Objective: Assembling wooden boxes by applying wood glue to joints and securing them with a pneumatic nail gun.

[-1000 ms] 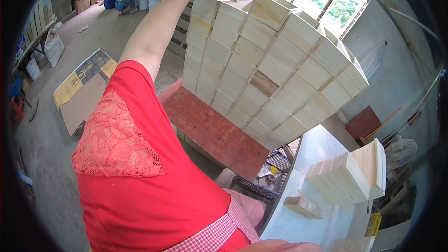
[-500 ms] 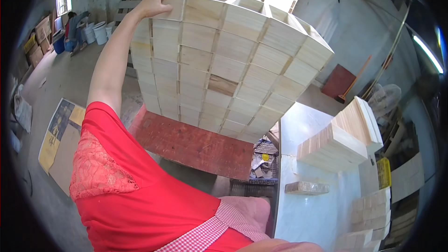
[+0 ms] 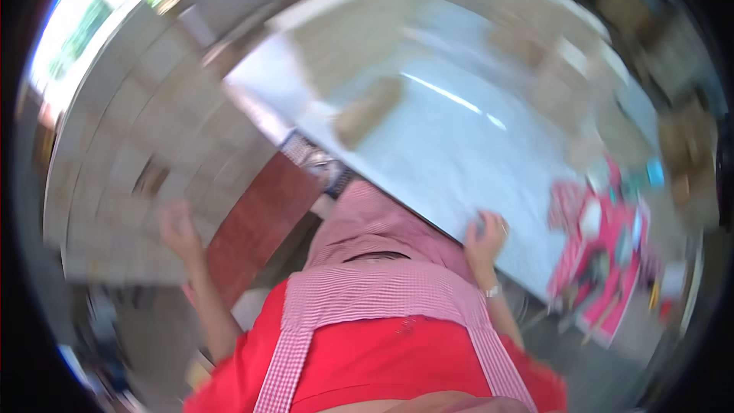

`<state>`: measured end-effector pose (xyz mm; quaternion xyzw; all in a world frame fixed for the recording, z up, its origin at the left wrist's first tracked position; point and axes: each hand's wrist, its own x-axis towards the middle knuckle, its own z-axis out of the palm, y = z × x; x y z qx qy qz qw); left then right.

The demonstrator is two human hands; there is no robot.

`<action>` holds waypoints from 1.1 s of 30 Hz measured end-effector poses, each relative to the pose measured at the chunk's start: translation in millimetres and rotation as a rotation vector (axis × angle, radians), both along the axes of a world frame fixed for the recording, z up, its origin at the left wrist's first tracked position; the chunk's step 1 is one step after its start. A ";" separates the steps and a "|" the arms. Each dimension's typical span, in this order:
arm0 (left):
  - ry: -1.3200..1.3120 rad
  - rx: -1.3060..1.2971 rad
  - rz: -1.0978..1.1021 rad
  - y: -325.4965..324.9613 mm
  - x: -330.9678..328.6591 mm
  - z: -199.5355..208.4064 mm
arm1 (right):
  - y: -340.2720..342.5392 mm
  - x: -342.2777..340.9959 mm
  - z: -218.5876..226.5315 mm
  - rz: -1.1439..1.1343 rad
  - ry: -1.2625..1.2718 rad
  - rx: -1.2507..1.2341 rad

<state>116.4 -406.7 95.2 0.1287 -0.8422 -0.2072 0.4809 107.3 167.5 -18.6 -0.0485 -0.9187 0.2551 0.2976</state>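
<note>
A tall block of pale wooden boxes point(image 3: 130, 130) stands to my left on a dark red board point(image 3: 256, 218). My left hand point(image 3: 180, 229) is in front of its near face, blurred, with its fingers loosely apart and nothing visible in them; I cannot tell whether it touches the wood. Over the near edge of a shiny pale-blue tabletop point(image 3: 451, 138) is my right hand point(image 3: 487, 237), fingers loosely bent and apart, holding nothing. A ring and a wrist band show on it.
On the tabletop are a pale wooden stack point(image 3: 344, 38) and a brownish block point(image 3: 369, 111), both blurred. A pink cloth point(image 3: 604, 260) with small tools lies at the right end. A basket of odds and ends point(image 3: 313, 160) sits between board and table.
My view has swung right and down, shifting the boxes to the left. My left hand has let go of their top edge and come down. My right hand now shows at the table edge.
</note>
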 end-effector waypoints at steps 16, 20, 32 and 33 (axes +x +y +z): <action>-0.751 0.351 -0.978 319.2 -110.6 -38.3 | 276.1 -143.7 -31.4 -0.872 -0.321 0.746; -0.815 0.295 -1.086 325.4 -124.6 -57.5 | 271.7 -136.4 -7.0 -0.648 0.319 0.460; -0.427 0.413 -0.726 297.3 -98.6 -69.8 | 271.4 -156.1 22.3 -0.896 0.004 -0.050; -0.437 0.445 -0.733 291.9 -97.0 -68.4 | 266.4 -156.1 24.4 -0.916 -0.038 -0.073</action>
